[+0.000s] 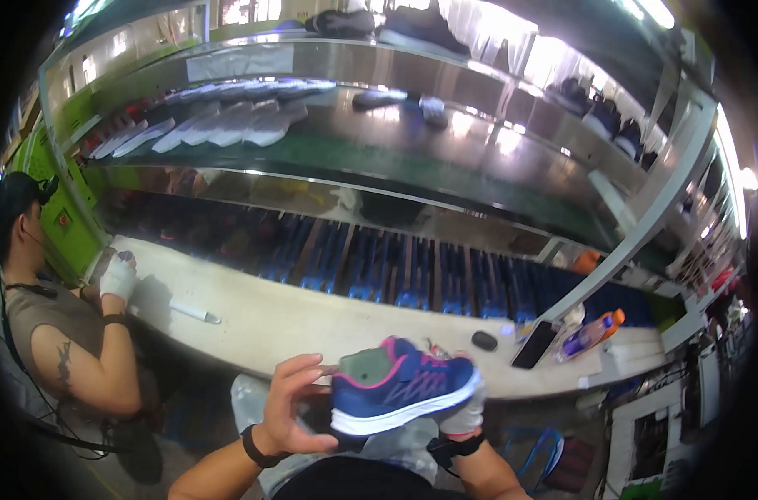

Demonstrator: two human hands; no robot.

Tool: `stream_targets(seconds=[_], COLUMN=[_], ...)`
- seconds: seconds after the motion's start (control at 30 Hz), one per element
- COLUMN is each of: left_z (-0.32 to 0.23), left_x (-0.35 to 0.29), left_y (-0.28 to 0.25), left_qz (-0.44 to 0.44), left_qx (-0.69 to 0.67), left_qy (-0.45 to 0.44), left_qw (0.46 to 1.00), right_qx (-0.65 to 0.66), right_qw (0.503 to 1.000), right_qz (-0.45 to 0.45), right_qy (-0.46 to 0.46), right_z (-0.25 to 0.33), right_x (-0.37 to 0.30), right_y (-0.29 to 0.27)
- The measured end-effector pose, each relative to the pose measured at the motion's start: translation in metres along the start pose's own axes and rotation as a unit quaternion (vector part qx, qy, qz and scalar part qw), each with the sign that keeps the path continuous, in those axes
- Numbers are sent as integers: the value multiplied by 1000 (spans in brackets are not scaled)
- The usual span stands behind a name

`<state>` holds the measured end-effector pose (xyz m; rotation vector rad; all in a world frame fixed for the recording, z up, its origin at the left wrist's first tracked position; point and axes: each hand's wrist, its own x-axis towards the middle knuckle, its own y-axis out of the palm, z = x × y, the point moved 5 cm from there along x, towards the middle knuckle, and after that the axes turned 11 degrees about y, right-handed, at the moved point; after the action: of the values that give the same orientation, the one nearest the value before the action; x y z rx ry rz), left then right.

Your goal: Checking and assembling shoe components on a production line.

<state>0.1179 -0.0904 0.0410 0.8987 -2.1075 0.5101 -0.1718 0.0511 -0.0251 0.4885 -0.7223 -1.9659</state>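
Observation:
A navy sneaker [408,385] with pink trim, pink laces and a thick white sole is held up in front of me, its toe to the right. A grey-green shoe last [366,367] fills its opening. My right hand [469,414], in a white glove, grips the toe end from the far right side; its fingers are mostly hidden behind the shoe. Beside the heel is my bare left hand [291,408], thumb and fingers spread apart around the back of the shoe. Whether its fingertips touch the heel, I cannot tell.
A pale worktable [254,333] curves across, with a blue-slatted conveyor [395,271] behind it. On the table lie a phone [536,344], a bottle [583,337], a black oval object [484,340] and a white pen-like tool [195,312]. Shelves [354,154] hold soles and shoes. A co-worker [79,333] sits left.

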Motion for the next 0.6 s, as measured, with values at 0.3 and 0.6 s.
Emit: stream_targets(seconds=[0.3, 0.6], left_z=[147, 148], left_x=[-46, -61], left_y=[-9, -7], left_qz=[-4, 27], left_qx=[136, 366], left_qy=[-293, -109], left_qw=[946, 924], right_qx=[-227, -634], right_qw=[593, 524], right_qz=[-75, -100], right_qy=[-769, -560], right_z=[307, 333], right_x=[2, 202], right_y=[93, 236])
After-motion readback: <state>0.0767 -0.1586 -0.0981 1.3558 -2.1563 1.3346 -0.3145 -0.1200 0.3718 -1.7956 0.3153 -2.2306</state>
